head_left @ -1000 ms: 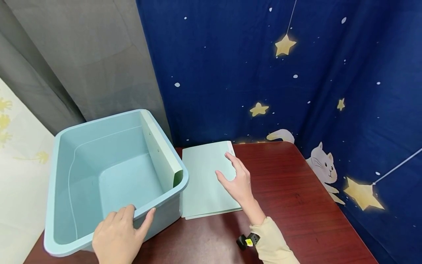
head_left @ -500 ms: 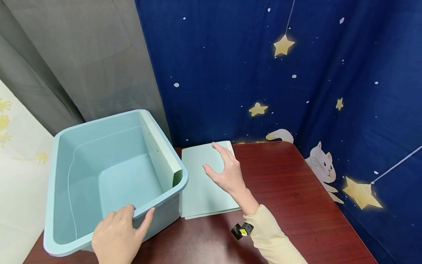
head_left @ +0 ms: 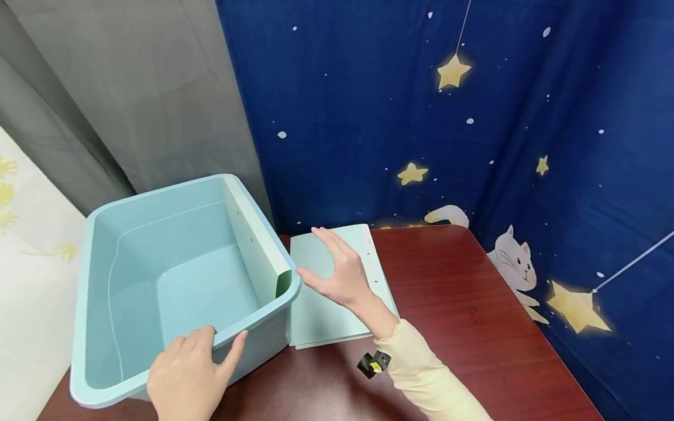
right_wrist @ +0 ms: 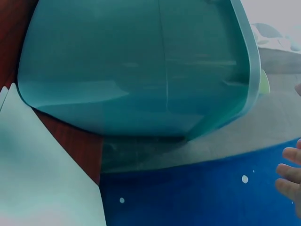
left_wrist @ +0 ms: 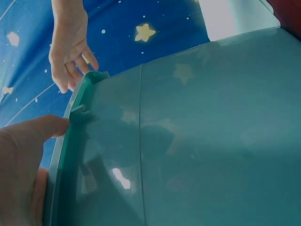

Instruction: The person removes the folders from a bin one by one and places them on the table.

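Presently left hand [head_left: 185, 374] pinching blue tub [head_left: 163, 234] by rim, lower left of frame; right hand [head_left: 341, 275], fingers and thumb spread, over pale folders [head_left: 316, 318], centre

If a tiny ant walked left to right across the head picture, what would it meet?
White backdrop with yellow prints, blue tub, pale green folder on the table, printed white cat, biggest printed star.
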### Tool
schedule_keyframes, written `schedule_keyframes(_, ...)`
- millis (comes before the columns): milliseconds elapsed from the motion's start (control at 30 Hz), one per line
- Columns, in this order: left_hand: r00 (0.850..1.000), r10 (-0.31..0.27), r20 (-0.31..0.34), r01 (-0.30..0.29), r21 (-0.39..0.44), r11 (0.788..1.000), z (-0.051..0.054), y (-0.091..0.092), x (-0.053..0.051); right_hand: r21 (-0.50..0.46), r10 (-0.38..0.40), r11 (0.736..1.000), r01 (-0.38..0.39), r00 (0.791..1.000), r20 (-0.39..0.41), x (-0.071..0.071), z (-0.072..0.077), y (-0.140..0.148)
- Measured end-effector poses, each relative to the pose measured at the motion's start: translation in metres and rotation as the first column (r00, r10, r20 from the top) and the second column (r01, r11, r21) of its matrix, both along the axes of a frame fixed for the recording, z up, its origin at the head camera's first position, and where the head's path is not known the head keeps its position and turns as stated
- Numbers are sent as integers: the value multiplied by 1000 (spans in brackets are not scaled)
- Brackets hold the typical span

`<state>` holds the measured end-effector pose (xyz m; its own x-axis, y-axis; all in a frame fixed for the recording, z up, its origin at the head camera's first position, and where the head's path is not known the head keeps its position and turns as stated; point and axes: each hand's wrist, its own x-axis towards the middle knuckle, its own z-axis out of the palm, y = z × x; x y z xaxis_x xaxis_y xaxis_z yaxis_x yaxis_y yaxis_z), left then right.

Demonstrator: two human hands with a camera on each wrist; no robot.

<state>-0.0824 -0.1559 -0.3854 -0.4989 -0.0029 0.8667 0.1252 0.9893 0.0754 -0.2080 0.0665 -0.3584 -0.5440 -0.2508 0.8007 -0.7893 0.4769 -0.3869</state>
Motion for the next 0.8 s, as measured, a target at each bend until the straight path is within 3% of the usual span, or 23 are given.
schedule_keyframes(200, 993, 34, 109, -29, -45, 999, 0, -3, 2, 21, 42, 999, -42, 998, -41, 0, 0, -11)
schedule_keyframes(800, 993, 31, 111, -27, -43, 999, 0, -3, 3, 111, 65, 992, -60, 997, -41, -2, -3, -28)
